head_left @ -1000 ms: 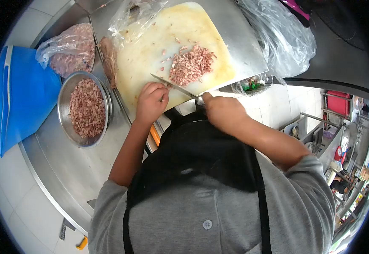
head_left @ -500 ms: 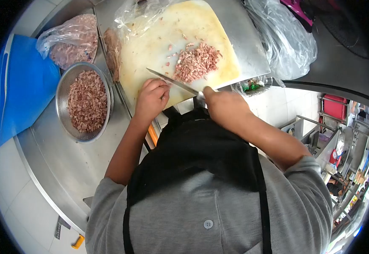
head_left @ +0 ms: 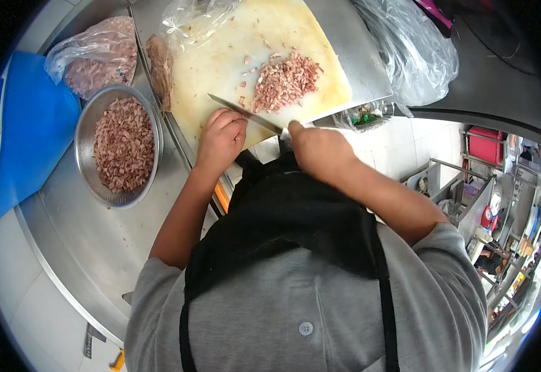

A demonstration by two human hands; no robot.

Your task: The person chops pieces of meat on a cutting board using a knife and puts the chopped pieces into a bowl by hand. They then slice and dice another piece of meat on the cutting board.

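Note:
My right hand (head_left: 323, 150) is wrapped round the handle of a knife (head_left: 245, 113), whose blade points left across the near edge of the cutting board (head_left: 205, 74). Close by the blade, my left hand (head_left: 221, 141) is closed on the board with its fingers curled; anything under them is hidden. A heap of diced pinkish meat (head_left: 287, 84) lies on the board beyond the knife, with a few loose bits around it. At the board's left edge rests a long uncut piece of meat (head_left: 160, 71).
Left of the board, a perforated metal bowl (head_left: 84, 155) holds more diced meat. Behind it are a clear bag of meat (head_left: 100, 68) and a blue bag (head_left: 28, 136). Clear plastic bags (head_left: 416, 62) lie at the right; another plastic bag (head_left: 190, 22) overlaps the board's far corner.
The whole view has shifted slightly, so the board and bowl appear a little further left and up. Both hands and the knife keep almost the same place on the board.

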